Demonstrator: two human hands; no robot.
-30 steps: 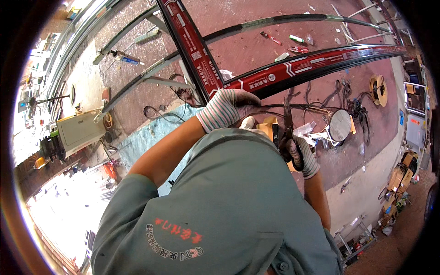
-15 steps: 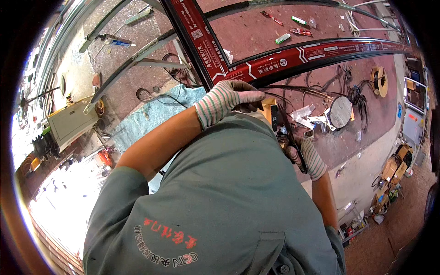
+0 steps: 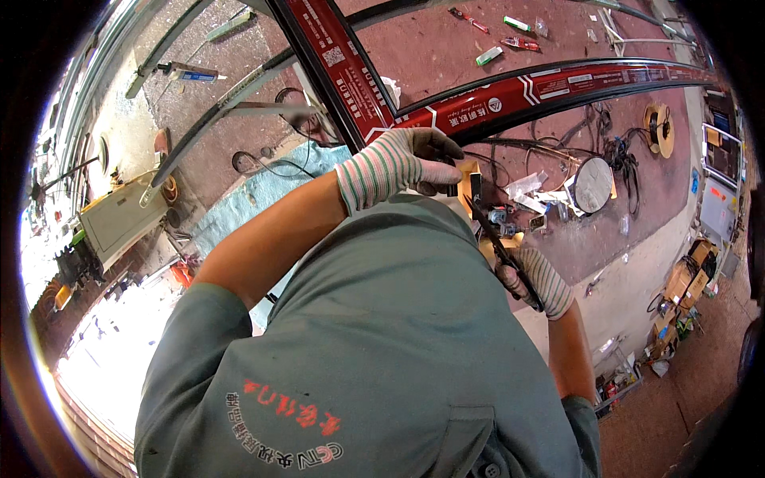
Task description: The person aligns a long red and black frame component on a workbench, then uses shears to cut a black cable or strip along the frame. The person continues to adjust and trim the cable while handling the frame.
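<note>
My left hand (image 3: 396,166), in a striped knit glove with dark fingertips, is at the corner of a red-filmed frame (image 3: 470,111) with black edges. Its fingers are curled together, and a small dark bit shows at the tips, too small to name. Lower right, my right hand (image 3: 540,279), in a matching glove, is closed round a pair of black scissors (image 3: 504,253). The scissors point up and left toward my left hand, their tips near an open cardboard box (image 3: 470,179). My body hides part of what lies below the hands.
A pale blue cloth (image 3: 263,187) lies on the floor at the left. Dark strips lie tangled around a round grey disc (image 3: 594,189) and a spool (image 3: 658,131). Metal bars (image 3: 215,111) curve across the upper left. Small tubes (image 3: 519,43) are scattered beyond the frame.
The scissors have swung out from beside my body, and their blades now show pointing toward my left hand. My left fingers have curled lower, next to the box.
</note>
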